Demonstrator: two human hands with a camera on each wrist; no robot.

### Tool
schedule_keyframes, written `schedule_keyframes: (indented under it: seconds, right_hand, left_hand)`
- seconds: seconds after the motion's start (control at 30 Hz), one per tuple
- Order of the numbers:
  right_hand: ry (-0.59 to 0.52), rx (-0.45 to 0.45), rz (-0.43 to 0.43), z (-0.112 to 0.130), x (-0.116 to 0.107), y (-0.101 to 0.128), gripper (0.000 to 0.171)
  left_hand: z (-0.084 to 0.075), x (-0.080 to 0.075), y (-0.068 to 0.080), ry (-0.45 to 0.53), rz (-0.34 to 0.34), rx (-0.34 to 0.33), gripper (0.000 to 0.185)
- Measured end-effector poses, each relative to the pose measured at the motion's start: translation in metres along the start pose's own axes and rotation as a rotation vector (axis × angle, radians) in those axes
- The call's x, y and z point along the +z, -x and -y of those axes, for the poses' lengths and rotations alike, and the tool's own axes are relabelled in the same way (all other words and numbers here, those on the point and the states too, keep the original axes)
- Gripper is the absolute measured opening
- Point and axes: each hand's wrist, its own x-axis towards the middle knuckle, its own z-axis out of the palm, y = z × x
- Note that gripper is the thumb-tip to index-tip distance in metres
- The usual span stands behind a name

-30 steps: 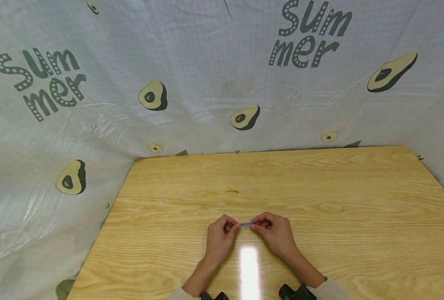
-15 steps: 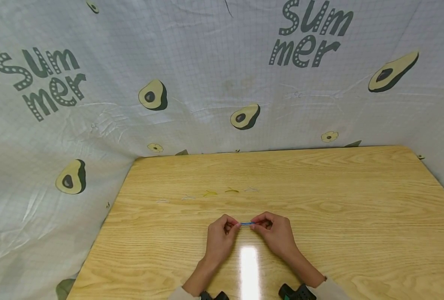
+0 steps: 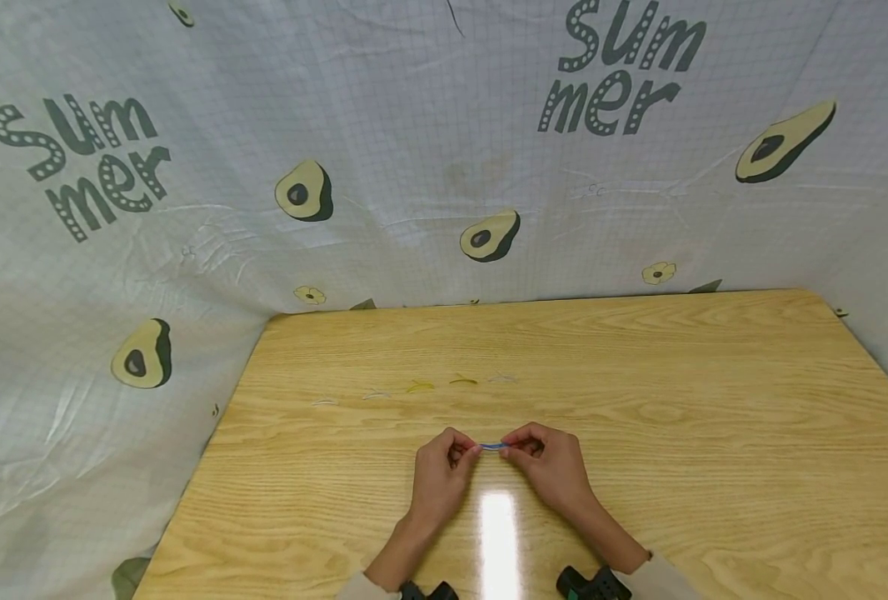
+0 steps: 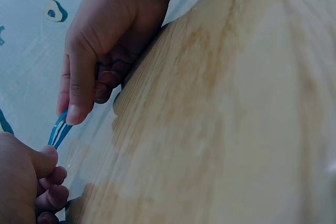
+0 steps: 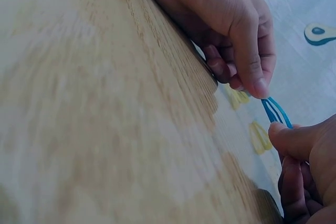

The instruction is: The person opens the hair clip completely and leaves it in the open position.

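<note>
A small blue snap hair clip [image 3: 493,447] stretches between my two hands above the table. My left hand [image 3: 440,482] pinches its left end between thumb and index finger, the other fingers curled in below. At the opposite end my right hand [image 3: 554,472] pinches it the same way. Both wrist views show the middle of the blue clip [image 4: 60,129] with slots between its narrow strips. The fingertips hide both of its ends. Beyond the hands, two thin yellow clips [image 3: 420,387] lie on the wooden table.
Pale, thin clips [image 3: 376,395] lie in the same loose row, to the left and right of the yellow ones. A white cloth [image 3: 399,125] printed with avocados hangs behind the table [image 3: 676,467] and along its sides. Light reflects off the tabletop between the forearms.
</note>
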Motion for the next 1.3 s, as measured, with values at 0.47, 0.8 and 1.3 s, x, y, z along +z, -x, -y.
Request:
schedule_keyframes:
  seconds: [0.47, 0.8, 1.3]
  right_hand:
    - [0.035, -0.015, -0.021, -0.001, -0.001, -0.001, 0.010]
    - [0.005, -0.009, -0.034, 0.000, 0.000, -0.001, 0.010]
    - [0.036, -0.048, -0.124, -0.002, -0.010, -0.012, 0.008]
  left_hand:
    - [-0.001, 0.003, 0.002, -0.014, 0.003, 0.033, 0.012]
    - [-0.002, 0.002, 0.000, -0.031, 0.010, 0.041, 0.009]
    - [-0.006, 0.016, -0.022, -0.113, -0.051, 0.148, 0.008]
